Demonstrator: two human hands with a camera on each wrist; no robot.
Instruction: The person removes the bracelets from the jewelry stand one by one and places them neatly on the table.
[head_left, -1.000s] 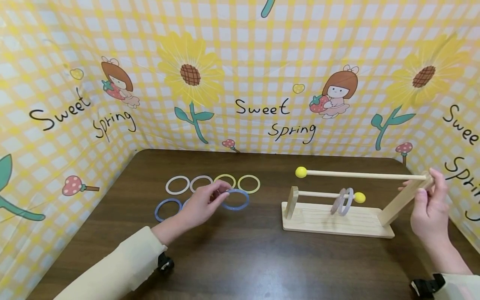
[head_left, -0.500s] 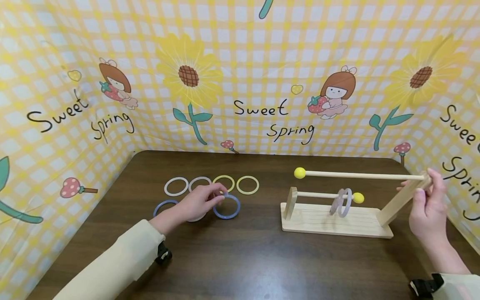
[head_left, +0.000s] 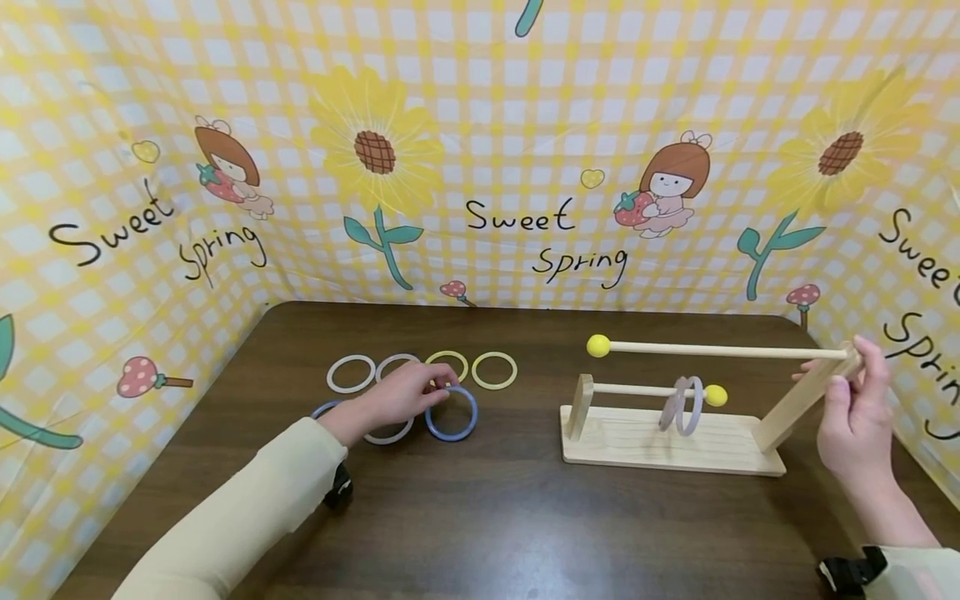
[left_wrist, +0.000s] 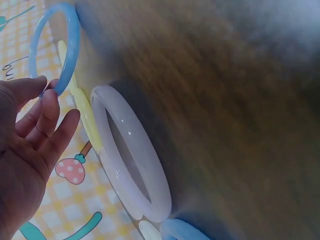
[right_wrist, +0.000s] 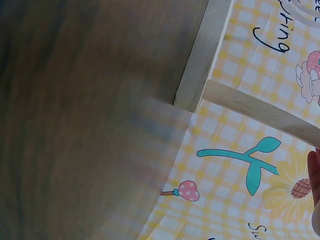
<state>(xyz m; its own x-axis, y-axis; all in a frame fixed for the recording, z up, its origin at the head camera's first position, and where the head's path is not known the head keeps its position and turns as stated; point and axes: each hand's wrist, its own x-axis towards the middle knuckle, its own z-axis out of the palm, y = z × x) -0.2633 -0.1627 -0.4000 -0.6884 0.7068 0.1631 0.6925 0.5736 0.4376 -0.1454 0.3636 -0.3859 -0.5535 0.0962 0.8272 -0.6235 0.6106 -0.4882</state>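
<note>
In the head view my left hand [head_left: 405,393] pinches the edge of a blue ring [head_left: 450,438] between thumb and finger. That ring [left_wrist: 74,45] is tilted up in the left wrist view, above a pale lilac ring [left_wrist: 155,185] on the table. At the right, my right hand [head_left: 858,425] grips the top of the slanted post [head_left: 802,406] of a wooden stand [head_left: 660,455]. Its upper rod [head_left: 720,350] ends in a yellow ball [head_left: 597,346]. Two pale lilac rings [head_left: 699,408] hang on the lower rod [head_left: 630,389], near its yellow ball [head_left: 716,396].
Behind my left hand lie a white ring [head_left: 329,374], a partly covered pale ring and two yellow rings [head_left: 494,387]. Another blue ring [head_left: 318,409] is mostly hidden by my left arm. Checkered cloth [head_left: 510,150] walls the dark table [head_left: 517,500] at the back and sides.
My left hand has carried the blue ring a little left and nearer to me, and the ring has turned more upright. The left sleeve has shifted right. My right hand keeps its grip on the post.
</note>
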